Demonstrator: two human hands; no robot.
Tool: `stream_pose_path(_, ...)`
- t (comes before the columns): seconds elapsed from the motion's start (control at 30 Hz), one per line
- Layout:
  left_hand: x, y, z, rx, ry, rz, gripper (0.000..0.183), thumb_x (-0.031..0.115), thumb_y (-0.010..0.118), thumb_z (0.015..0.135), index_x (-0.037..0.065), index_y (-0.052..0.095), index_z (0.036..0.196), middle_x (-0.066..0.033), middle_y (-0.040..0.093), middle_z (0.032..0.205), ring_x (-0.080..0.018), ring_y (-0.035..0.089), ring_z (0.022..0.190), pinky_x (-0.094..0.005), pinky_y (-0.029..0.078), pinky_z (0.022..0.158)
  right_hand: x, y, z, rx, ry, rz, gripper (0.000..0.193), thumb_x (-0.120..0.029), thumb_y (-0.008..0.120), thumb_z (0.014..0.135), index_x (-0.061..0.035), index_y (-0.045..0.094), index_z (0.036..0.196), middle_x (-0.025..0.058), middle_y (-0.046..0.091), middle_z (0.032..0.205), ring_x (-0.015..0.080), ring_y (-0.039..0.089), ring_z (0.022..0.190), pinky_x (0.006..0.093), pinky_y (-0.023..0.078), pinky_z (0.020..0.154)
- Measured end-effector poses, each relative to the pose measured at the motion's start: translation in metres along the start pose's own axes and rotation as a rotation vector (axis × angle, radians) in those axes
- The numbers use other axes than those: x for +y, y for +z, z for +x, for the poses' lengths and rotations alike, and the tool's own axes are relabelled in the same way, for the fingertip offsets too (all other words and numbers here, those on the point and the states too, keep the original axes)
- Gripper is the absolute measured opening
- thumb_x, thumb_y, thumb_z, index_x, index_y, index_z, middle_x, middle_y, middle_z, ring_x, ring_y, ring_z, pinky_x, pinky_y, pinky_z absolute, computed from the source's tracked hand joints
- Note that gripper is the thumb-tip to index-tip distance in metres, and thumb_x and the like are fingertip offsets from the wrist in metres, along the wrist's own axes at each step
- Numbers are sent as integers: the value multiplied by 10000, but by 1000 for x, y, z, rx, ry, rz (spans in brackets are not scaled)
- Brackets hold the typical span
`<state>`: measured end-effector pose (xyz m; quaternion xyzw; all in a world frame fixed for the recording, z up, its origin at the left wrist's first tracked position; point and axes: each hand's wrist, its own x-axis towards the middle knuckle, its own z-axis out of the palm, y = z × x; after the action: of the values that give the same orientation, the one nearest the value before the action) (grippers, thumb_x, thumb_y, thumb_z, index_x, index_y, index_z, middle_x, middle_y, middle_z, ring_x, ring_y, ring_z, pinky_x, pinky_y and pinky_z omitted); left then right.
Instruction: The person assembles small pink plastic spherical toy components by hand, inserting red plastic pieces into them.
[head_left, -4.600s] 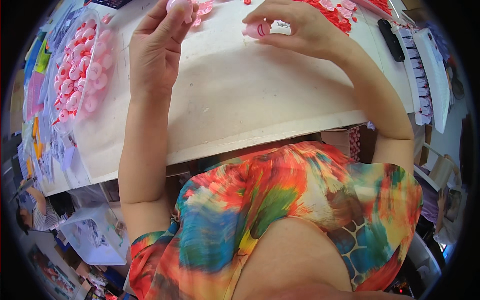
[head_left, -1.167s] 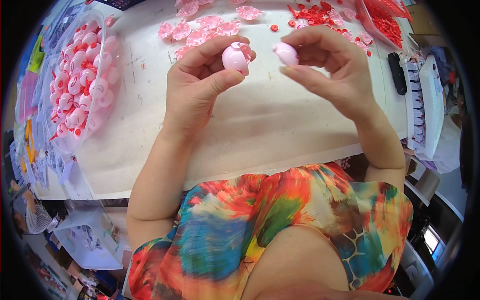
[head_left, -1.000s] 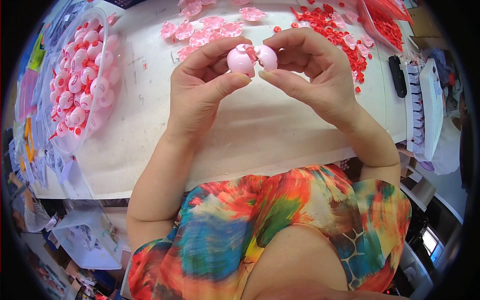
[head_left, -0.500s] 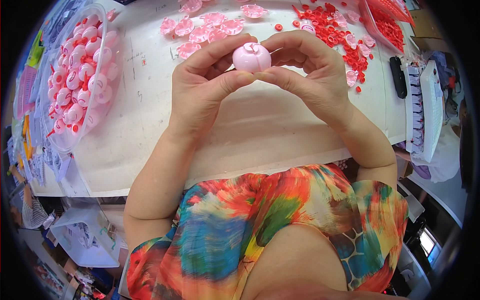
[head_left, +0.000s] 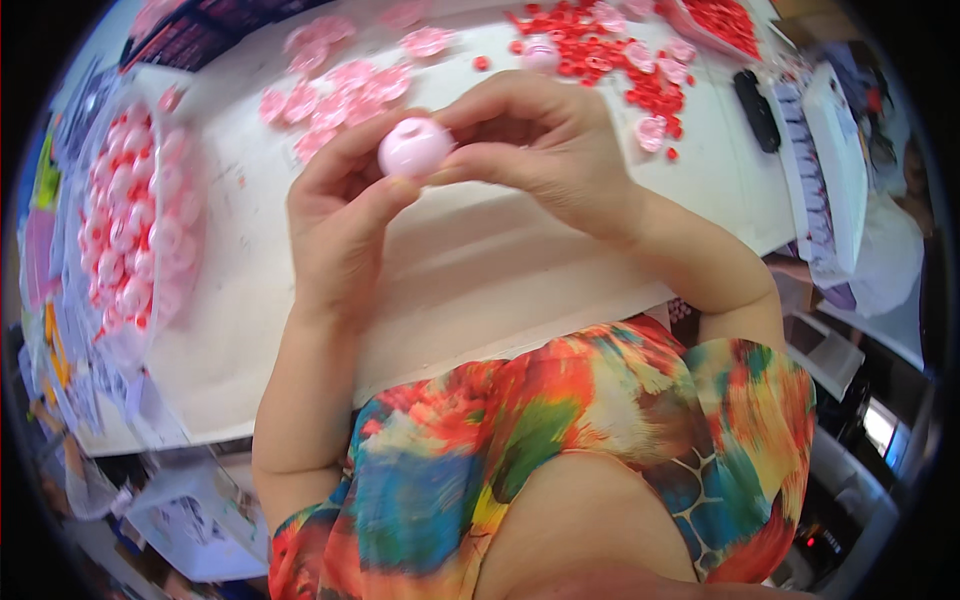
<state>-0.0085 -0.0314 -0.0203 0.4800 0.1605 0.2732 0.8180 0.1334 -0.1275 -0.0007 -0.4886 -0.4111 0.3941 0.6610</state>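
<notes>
A glossy pale pink plastic ball with a small hole on its top is held up over the worktable. My left hand pinches it between thumb and curled fingers from the left. From the right, my right hand is closed against the ball, its thumb and index finger at the ball's side. Beyond my left hand lie several translucent pink scallop-edged plastic parts. Past my right hand, small red plastic parts are scattered, with a few pink pieces among them.
At the left stands a clear plastic tub full of pink balls with red parts. A red-filled container is at the far right. A black oblong object lies near the right edge, beside a white rack. The white tabletop spans the middle.
The ball has turned: the raised piece and seam that faced me are out of sight, and a hole shows. The whole view has shifted and rotated; both hands still hold the ball.
</notes>
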Motion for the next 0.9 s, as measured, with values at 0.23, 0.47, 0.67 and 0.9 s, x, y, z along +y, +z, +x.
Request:
stream_pose_path(0.23, 0, 2, -10, 42, -129, -98, 398, 106, 646, 740, 68, 489, 1103, -98, 545, 1041, -184, 555, 938, -320, 505, 786, -6, -4, -2, -46, -71, -118, 135, -42, 672, 699, 1, 624, 818, 44, 601, 782, 104, 564, 708, 214, 452, 635)
stream_pose_path(0.47, 2, 5, -11, 23, -198, -192, 406, 152, 652, 750, 77, 484, 1112, -80, 539, 1030, -178, 558, 938, -309, 508, 788, -7, -7, 1, -77, -115, -403, 179, -168, 738, 638, -90, 646, 769, -23, 545, 701, 68, 465, 667, 210, 342, 541)
stream_pose_path(0.67, -2, 1, -10, 14, -223, -309, 412, 133, 646, 754, 80, 483, 1128, -100, 542, 1048, -191, 568, 930, -289, 505, 796, -10, -9, 3, -112, -171, -506, 195, -186, 730, 651, -78, 633, 781, -9, 557, 714, 85, 488, 659, 219, 366, 536)
stream_pose_path(0.9, 4, 0, -6, 0, -184, -309, 429, 111, 638, 756, 51, 472, 1146, -158, 522, 1105, -223, 606, 852, -260, 531, 739, -33, -65, 35, 95, -21, -578, 167, -109, 615, 773, -3, 604, 902, 13, 596, 806, 71, 526, 638, 197, 426, 569)
